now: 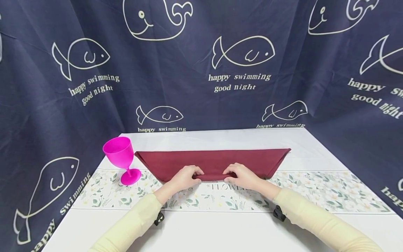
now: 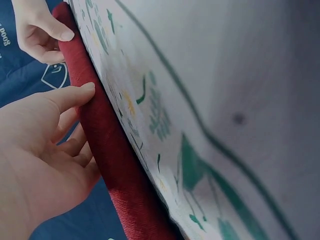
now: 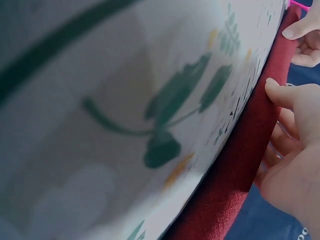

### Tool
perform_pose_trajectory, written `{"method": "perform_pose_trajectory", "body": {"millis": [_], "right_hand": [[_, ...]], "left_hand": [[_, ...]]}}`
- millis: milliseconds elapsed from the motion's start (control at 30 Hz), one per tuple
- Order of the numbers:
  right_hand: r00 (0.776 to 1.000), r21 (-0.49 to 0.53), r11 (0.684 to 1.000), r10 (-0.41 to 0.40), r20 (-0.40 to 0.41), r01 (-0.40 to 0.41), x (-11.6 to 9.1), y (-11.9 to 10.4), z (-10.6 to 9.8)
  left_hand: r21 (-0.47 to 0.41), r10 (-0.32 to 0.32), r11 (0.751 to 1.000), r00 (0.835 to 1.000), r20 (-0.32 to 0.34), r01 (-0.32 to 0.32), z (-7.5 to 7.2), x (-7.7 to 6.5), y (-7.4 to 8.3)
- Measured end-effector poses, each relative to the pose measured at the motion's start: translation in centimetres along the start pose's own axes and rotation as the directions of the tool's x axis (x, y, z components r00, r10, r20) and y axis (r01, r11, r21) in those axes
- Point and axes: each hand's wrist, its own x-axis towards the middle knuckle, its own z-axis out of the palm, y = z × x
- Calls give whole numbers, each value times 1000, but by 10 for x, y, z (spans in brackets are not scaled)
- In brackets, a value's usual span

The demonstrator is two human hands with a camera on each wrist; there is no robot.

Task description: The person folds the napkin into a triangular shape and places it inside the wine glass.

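Observation:
A dark red cloth napkin [image 1: 217, 159] lies on the table, wide along its far edge with slanted sides, its near edge turned into a narrow roll. My left hand [image 1: 185, 177] grips this rolled edge left of its middle, thumb on the near side and fingers curled over the far side. To the right, a short way off, my right hand [image 1: 244, 176] holds the same roll in a matching grip. In the left wrist view the thumb presses the red roll [image 2: 107, 135]. The right wrist view shows the right thumb on the cloth [image 3: 245, 140] too.
A bright pink goblet [image 1: 119, 152] stands upright by the napkin's left corner. Under the napkin runs a floral-printed band [image 1: 318, 190] across the white table [image 1: 217, 231]. A dark blue curtain [image 1: 195, 63] with fish drawings hangs behind the table and along its sides.

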Motion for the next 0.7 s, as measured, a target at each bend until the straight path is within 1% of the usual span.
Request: {"method": "perform_pose_trajectory", "body": {"millis": [233,433,533,700], "right_hand": [[1000,-20,1000,0,-21,-1,0,0,0],[999,-2,1000,-2,-35,1,1,-1,0],[1000,4,1000,0,-31,0,1,-2,0],[1000,-20,1000,16,-9,-16,1,-2,0]], "left_hand": [[3,-33,999,999,-1,33,0,1,1],[-1,-52,999,999,-6,52,1,1,1],[-1,-48,999,999,-5,48,1,1,1],[-6,-37,999,999,3,37,1,0,1]]}}
